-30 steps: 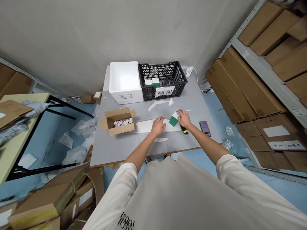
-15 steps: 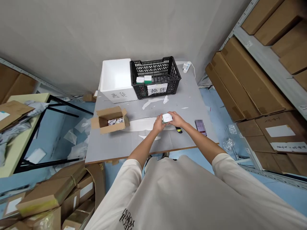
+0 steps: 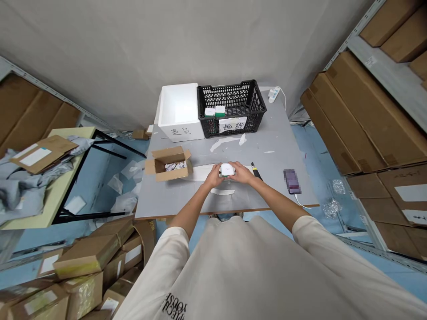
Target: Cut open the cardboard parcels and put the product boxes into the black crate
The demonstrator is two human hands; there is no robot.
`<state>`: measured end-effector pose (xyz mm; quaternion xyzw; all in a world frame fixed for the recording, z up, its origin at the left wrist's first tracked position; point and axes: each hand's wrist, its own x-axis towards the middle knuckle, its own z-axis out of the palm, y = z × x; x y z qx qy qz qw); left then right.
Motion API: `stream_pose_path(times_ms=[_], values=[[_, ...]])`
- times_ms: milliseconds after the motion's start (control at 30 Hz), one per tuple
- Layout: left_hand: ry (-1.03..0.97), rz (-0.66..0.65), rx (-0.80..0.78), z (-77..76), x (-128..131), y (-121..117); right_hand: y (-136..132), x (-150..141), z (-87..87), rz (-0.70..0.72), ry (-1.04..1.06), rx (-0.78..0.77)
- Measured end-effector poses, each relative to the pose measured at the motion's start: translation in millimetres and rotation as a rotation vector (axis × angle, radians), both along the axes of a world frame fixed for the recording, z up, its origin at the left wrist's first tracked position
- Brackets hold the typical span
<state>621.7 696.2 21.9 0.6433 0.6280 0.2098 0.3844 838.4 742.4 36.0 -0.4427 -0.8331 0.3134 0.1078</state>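
Between my two hands is a small white box [image 3: 227, 169] with a green lower edge and faint writing on top. My left hand [image 3: 214, 176] is closed on its left side, and my right hand [image 3: 240, 173] grips its right side. Just right of my right hand lies a black and yellow utility knife [image 3: 255, 171], partly hidden by the wrist. To the left stands an open cardboard box [image 3: 169, 174] with crumpled paper-like pieces inside. A white strip [image 3: 198, 173] runs along the table under my hands.
At the back of the grey table [image 3: 180, 198] stand a white foam box [image 3: 184, 131] and a black crate [image 3: 230, 95] holding two small white-and-green boxes. A phone [image 3: 292, 181] with a cable lies right. Cartons fill the right shelf [image 3: 373, 49]; a side table [image 3: 50, 213] holds parcels.
The view has shifted, so the table sits farther right. Both hands still hold the small box, now turned so its front edge faces me. More of the knife shows.
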Motion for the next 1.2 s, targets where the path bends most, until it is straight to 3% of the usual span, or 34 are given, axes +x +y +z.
stream_pose_path(times_ms=[200,400,600,967,1200], values=[[-0.073,-0.010,0.052,-11.8,-9.4,-2.6,-0.1,-2.0,-0.2,0.077,-0.017,0.110],[-0.088,-0.042,0.051,-7.8,-14.7,-1.1,6.2,-1.5,18.0,0.108,-0.095,0.113],[-0.070,-0.057,0.050,-4.4,-19.0,-2.6,9.1,-4.2,30.8,0.277,-0.211,0.244],[-0.046,-0.069,0.046,-6.6,-21.0,-0.6,17.2,-17.9,44.5,0.434,-0.364,0.310],[-0.025,-0.055,0.032,-2.6,-19.4,-1.6,15.2,-29.8,43.1,0.526,-0.465,0.425]])
